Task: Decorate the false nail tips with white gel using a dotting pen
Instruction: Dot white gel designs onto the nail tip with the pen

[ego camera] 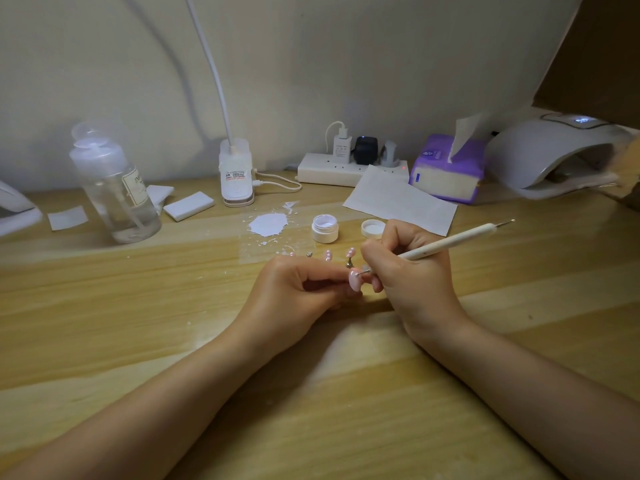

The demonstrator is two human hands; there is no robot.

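My left hand (298,289) pinches a pink false nail tip (355,280) at the middle of the wooden desk (138,323). My right hand (412,271) grips a cream dotting pen (450,241), and its metal tip touches the top of that nail. Just behind my fingers, two more pink nail tips with white dots (351,253) (327,255) stand on small metal holders. An open jar of white gel (325,229) sits behind them, and its lid (372,228) lies to the right of it.
A white gel smear (268,224) marks the desk left of the jar. A clear pump bottle (116,188), cotton pads (188,206) and a lamp base (236,174) stand at the back left. A power strip (332,171), paper sheet (398,200), tissue pack (446,168) and nail lamp (554,154) sit at the back right.
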